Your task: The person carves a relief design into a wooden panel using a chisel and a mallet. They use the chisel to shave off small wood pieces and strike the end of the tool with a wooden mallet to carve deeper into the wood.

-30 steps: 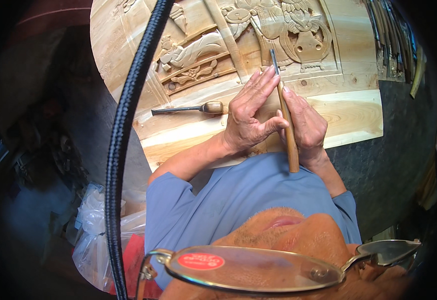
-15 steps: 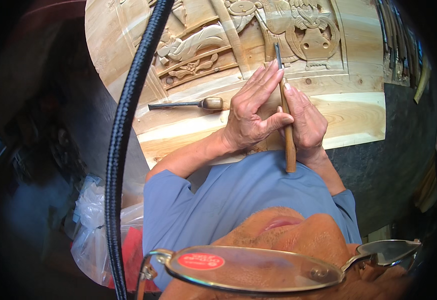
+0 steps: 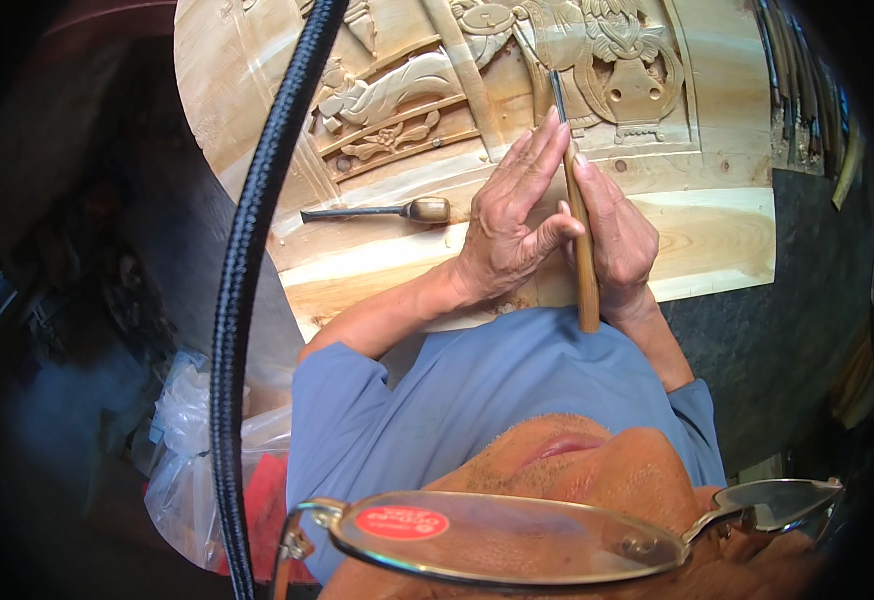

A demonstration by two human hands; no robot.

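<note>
A long carving chisel (image 3: pixel 584 265) with a slim wooden handle lies between my two palms, its narrow metal blade pointing away from me over the carved wooden panel (image 3: pixel 697 235). My left hand (image 3: pixel 507 225) presses on the handle from the left with straight fingers, its thumb across the handle. From the right, my right hand (image 3: pixel 615 235) holds the same handle; some of its fingers are hidden. The blade tip is over the relief beside a carved vase shape (image 3: pixel 629 95); whether it touches the wood I cannot tell. The handle's butt end is close to my blue shirt.
Left of my hands, a second chisel (image 3: pixel 397 211) with a bulbous wooden handle lies on the panel. Several long tools (image 3: pixel 797 100) stand in a row at the far right. A black braided cable (image 3: pixel 242 270) crosses the left side. A clear plastic bag (image 3: pixel 182 480) is at the lower left.
The carving chisel and both my hands have moved slightly forward, away from me, and the handle has tilted a little. The second chisel lies as before.
</note>
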